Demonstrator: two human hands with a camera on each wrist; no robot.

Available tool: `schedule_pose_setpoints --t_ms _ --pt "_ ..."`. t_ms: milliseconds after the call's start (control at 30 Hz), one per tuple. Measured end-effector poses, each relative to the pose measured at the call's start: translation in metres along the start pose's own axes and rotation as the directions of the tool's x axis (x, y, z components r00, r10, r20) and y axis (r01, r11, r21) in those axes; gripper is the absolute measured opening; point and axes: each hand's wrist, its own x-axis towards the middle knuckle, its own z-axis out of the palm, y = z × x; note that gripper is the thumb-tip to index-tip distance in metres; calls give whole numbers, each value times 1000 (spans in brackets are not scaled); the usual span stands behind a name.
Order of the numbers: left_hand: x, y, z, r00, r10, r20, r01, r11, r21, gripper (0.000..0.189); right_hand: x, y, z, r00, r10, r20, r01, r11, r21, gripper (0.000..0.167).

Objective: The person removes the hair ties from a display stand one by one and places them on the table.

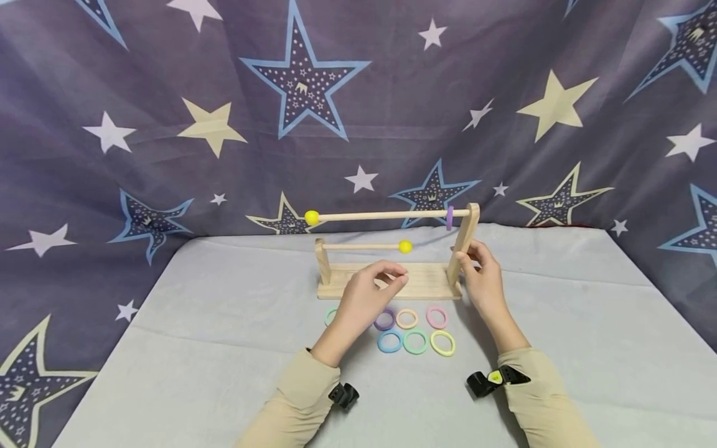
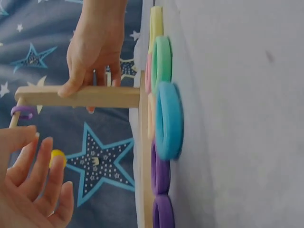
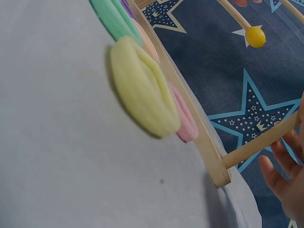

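Note:
A wooden stand (image 1: 428,283) has two horizontal rods, each tipped with a yellow ball (image 1: 406,246). On the upper rod (image 1: 381,216), near its right end, hangs a purple ring (image 1: 450,218). My right hand (image 1: 486,283) grips the taller right post (image 1: 466,236), thumb on the near side and fingers behind. In front of the base hovers my left hand (image 1: 364,298), fingers loosely bent with nothing held between thumb and fingertips. The left wrist view shows that hand (image 2: 35,190) apart from the purple ring (image 2: 23,113).
Several coloured rings lie in front of the stand, among them a blue ring (image 1: 389,331), a yellow ring (image 1: 434,339) and a pink ring (image 1: 428,316). My left forearm partly covers a green ring (image 1: 328,317). A star-patterned cloth (image 1: 358,112) hangs behind the grey-covered table (image 1: 588,323).

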Motion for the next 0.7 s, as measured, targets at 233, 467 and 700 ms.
schedule_pose_setpoints --t_ms 233,467,700 --pt "10 9 12 996 22 -82 -29 996 -86 16 1 0 1 1000 6 3 -6 1000 -2 33" --pt "26 27 25 983 42 -176 -71 985 -159 19 0 -1 1 1000 2 9 -2 1000 7 34" --pt "41 43 37 971 67 -227 -109 978 -178 19 0 1 0 1000 0 7 0 1000 -6 35"
